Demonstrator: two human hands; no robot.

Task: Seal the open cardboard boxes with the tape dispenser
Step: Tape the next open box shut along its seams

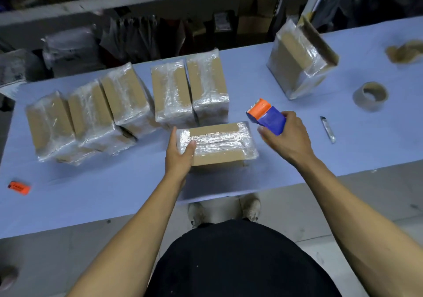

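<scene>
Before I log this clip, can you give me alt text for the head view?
A person's left hand grips the end of a tape-wrapped cardboard box on a blue table, while the right hand holds a blue and orange tape dispenser just beside it. Six more wrapped boxes, a tape roll and a utility knife lie around.
</scene>
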